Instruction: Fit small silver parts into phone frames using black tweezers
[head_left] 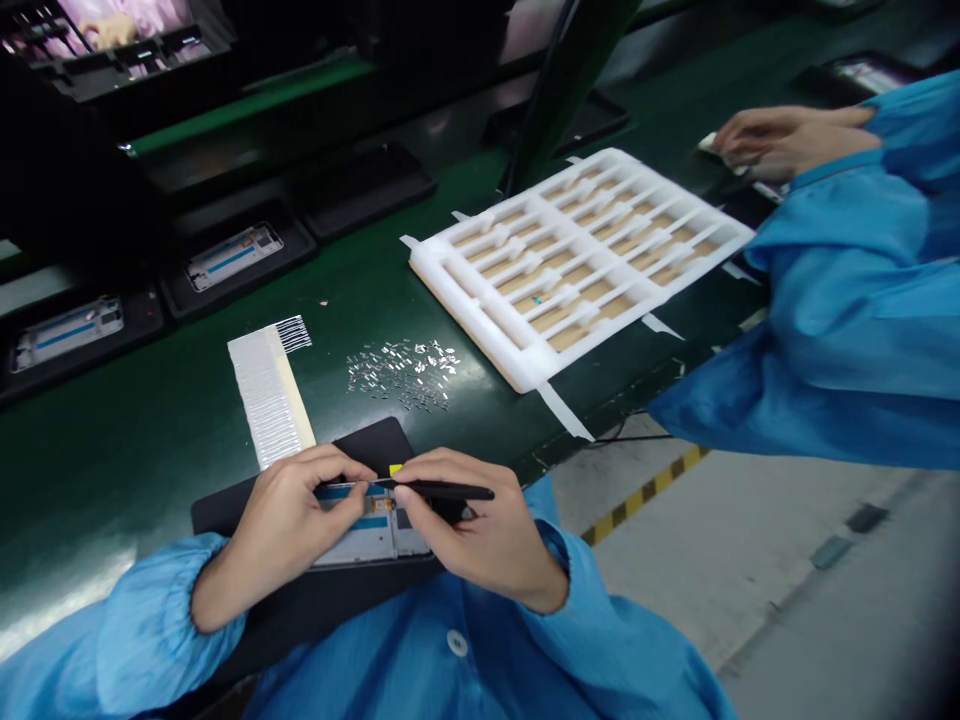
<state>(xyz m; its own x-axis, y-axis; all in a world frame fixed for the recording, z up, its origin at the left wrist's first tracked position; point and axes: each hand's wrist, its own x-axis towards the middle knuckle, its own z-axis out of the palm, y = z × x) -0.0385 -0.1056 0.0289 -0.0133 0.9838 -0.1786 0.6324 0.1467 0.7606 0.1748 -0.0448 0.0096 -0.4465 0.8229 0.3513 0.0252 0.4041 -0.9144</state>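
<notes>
A silver phone frame [352,546] with blue strips and a small orange part lies on a black mat [379,438] in front of me. My right hand [480,525] pinches black tweezers [450,490], whose tip points left over the frame's upper edge. My left hand [296,520] rests on the frame's left part. Its thumb and index finger are nearly together by the tweezer tip; what lies between them is too small to make out. Just beyond the mat sits a whitish sheet with rows of thin strips [262,400]. Many tiny metal pieces [405,375] are scattered to its right.
A white foam tray [540,375] with many slots is taped to the green bench [150,430]. Black trays [169,290] along the back hold similar frames. At right, a co-worker's hands [795,140] handle a small pale item. A striped floor line [645,495] runs below.
</notes>
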